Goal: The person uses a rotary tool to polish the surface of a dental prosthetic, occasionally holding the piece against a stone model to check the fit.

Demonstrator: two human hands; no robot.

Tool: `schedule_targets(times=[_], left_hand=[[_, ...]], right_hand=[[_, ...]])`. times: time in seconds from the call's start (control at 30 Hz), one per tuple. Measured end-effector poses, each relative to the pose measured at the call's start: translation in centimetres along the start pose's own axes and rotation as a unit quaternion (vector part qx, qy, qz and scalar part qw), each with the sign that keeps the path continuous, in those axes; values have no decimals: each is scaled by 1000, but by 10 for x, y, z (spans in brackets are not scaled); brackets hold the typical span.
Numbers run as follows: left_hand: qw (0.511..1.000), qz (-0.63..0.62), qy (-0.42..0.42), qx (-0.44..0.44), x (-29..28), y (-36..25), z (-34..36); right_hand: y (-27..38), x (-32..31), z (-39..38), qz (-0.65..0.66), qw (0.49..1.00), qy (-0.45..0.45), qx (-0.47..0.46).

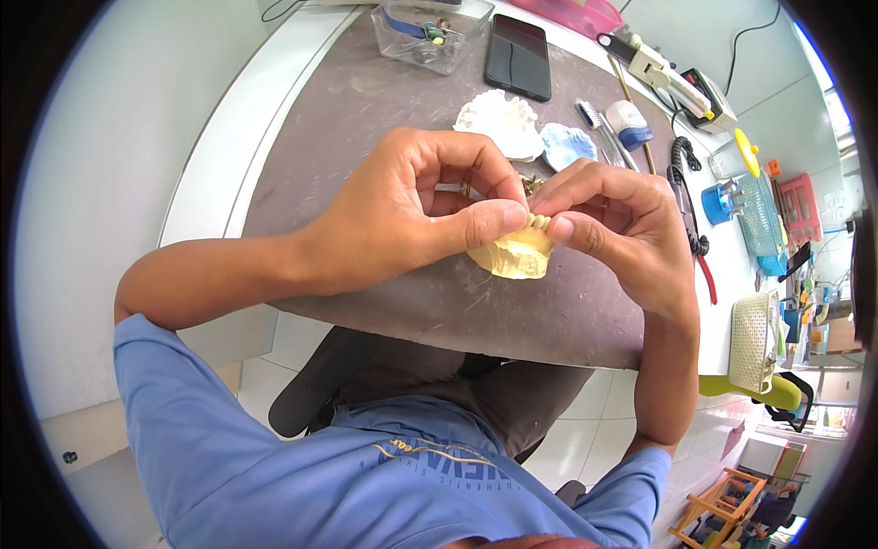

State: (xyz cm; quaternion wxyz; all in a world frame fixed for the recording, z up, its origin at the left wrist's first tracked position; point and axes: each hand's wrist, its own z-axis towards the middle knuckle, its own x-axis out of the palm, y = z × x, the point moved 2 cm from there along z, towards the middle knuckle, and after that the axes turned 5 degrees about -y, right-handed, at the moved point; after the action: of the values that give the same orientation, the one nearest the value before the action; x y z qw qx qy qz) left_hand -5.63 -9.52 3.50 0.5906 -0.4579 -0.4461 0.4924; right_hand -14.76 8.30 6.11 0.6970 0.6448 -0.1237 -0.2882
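In the head view, the left hand and right hand pinch the yellow dental model, partly hiding it, above the brown work surface, with a white cast, blue cast, brush, black phone and clear box lying beyond.

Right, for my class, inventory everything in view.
Tooth model: 1, yellow, between hands
Table: 1, brown, beneath hands
Moulded pieces: 2, one white, one blue, beyond hands
Phone: 1, black, far side
Box: 1, clear, left of phone
Tray: 1, pink, top edge
Jar: 1, white and blue, right of pieces
Basket: 1, cream, right side
Background items: too small to count
Shirt: 1, blue, lower edge
Left hand: 1, bare, on model
Right hand: 1, bare, on model
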Motion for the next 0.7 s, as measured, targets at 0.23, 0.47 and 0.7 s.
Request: schedule_targets(times=[0.23,0.47,0.7], left_hand=[[1000,-7,-19,22,2,1,-2],[992,52,-47,105,6,-18,3],[912,191,-63,358,57,-26,-50]], right_hand=[[-2,0,-1,31,999,-1,8],[10,-5,-4,-49,974,-167,-145],[11,2,-62,306,930,-201,-20]])
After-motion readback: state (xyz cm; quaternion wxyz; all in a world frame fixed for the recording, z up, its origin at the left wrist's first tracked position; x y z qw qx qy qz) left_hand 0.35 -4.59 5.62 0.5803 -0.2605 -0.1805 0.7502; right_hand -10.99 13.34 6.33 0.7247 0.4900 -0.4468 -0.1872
